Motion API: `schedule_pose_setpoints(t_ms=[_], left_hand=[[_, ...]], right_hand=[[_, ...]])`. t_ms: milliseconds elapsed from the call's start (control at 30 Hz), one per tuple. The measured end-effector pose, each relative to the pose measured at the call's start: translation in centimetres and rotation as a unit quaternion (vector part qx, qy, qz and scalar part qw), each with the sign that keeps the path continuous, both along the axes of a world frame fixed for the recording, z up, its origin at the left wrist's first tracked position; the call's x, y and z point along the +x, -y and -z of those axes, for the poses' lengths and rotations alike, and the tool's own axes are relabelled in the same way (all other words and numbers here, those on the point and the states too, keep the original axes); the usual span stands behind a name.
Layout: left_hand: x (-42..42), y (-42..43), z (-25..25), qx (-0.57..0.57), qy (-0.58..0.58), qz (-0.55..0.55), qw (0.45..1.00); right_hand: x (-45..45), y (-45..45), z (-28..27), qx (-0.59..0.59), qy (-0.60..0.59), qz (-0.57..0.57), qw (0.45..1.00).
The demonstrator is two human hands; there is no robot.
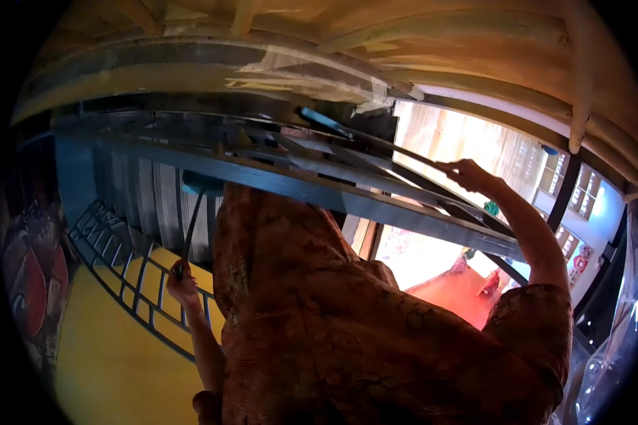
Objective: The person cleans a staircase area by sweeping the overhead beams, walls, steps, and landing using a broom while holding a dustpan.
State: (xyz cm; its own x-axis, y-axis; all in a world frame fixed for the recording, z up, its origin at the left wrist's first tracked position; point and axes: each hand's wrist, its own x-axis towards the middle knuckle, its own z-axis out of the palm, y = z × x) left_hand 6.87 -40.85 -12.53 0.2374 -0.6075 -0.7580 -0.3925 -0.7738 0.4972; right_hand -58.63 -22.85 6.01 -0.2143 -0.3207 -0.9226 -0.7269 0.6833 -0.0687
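A long stick (404,150) with a blue end (324,120) slants across the upper edge of the blue-grey beam (298,184), the blue end toward the beam's left part (whether it touches anything there, I cannot tell). The right hand (469,176) has its fingers closed around the stick's other end, near the beam's right part. A green tuft (491,208) shows just beside that forearm.

The left hand (183,283) is below the beam's lower edge, fingers curled shut round a dark handle (193,227). This handle runs up to a teal piece (202,183) at the beam's lower edge; the join is too dark to make out.

The person's patterned brown-red shirt (333,319) fills the middle, its far part passing behind the beam. Beside the left hand are a black ladder-like frame (142,276) and a yellow surface (106,354). Pale poles (580,92) cross the top of the view, and a red surface (454,294) glows under the beam's right part.
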Motion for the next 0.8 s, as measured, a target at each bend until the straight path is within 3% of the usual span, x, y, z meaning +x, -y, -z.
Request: schedule_pose_setpoints(t_ms=[33, 100, 167, 200, 233, 300, 333, 400, 433, 467, 500, 567, 600, 633, 700, 733, 767, 800], left_hand=[[1.3, 0.0, 1.0, -0.008, -0.060, -0.003, 0.998], [2.2, 0.3, 1.8, -0.021, -0.125, -0.006, 0.992], [2.3, 0.8, 1.3, -0.007, -0.072, 0.009, 0.997], [2.3, 0.7, 1.3, -0.008, -0.076, 0.010, 0.997], [2.3, 0.7, 1.6, -0.017, -0.081, -0.008, 0.997], [1.7, 1.0, 1.4, -0.028, -0.086, -0.028, 0.996], [1.0, 1.2, 0.7, -0.022, -0.069, -0.022, 0.997], [1.3, 0.8, 0.7, -0.012, -0.046, -0.016, 0.999], [2.1, 0.4, 1.6, -0.045, -0.021, 0.046, 0.998], [2.8, -0.1, 2.2, -0.075, 0.002, 0.109, 0.991], [3.1, 0.0, 1.9, -0.070, 0.002, 0.112, 0.991], [2.9, 0.9, 1.5, 0.001, -0.106, -0.019, 0.994], [2.3, 0.8, 1.4, -0.046, -0.068, 0.009, 0.997], [1.2, 1.2, 0.5, -0.048, -0.071, 0.011, 0.996], [-0.8, 2.4, -1.4, -0.007, 0.096, 0.115, 0.989], [-0.3, 2.1, -0.9, -0.072, 0.014, 0.097, 0.993], [0.0, 1.9, -0.4, -0.075, 0.015, 0.097, 0.992], [-0.8, 2.1, -1.1, -0.077, 0.056, 0.138, 0.986]], right_hand=[[0.7, 1.1, -0.2, 0.054, -0.008, 0.088, 0.995], [0.8, 0.9, -0.7, 0.025, 0.006, 0.089, 0.996], [0.3, -1.2, -1.3, -0.119, 0.005, -0.034, 0.992], [0.3, -1.7, -1.9, -0.135, -0.006, -0.043, 0.990], [0.1, -2.0, -2.2, -0.138, -0.011, -0.043, 0.989], [-0.1, -1.9, -2.6, 0.028, -0.053, -0.040, 0.997], [1.1, -0.3, -2.8, 0.061, -0.079, -0.097, 0.990], [-0.4, -3.2, -0.5, 0.010, -0.046, -0.111, 0.993], [-0.4, -3.5, 0.2, -0.040, -0.016, -0.120, 0.992], [-0.9, -4.0, 0.3, -0.041, 0.013, -0.057, 0.997], [0.8, -1.0, -1.3, 0.059, -0.015, 0.093, 0.994], [1.3, 0.2, -3.0, 0.081, -0.047, 0.160, 0.983], [1.2, -0.1, -3.2, 0.078, -0.049, 0.161, 0.983], [0.9, -0.8, -3.4, 0.022, -0.048, 0.096, 0.994], [0.0, -3.0, -3.1, -0.035, -0.051, 0.034, 0.998], [-0.7, -3.9, -2.1, -0.070, -0.032, -0.022, 0.997], [-1.4, -4.9, -1.3, -0.105, -0.012, -0.078, 0.991], [0.3, -1.8, -1.9, -0.018, -0.015, -0.057, 0.998]])
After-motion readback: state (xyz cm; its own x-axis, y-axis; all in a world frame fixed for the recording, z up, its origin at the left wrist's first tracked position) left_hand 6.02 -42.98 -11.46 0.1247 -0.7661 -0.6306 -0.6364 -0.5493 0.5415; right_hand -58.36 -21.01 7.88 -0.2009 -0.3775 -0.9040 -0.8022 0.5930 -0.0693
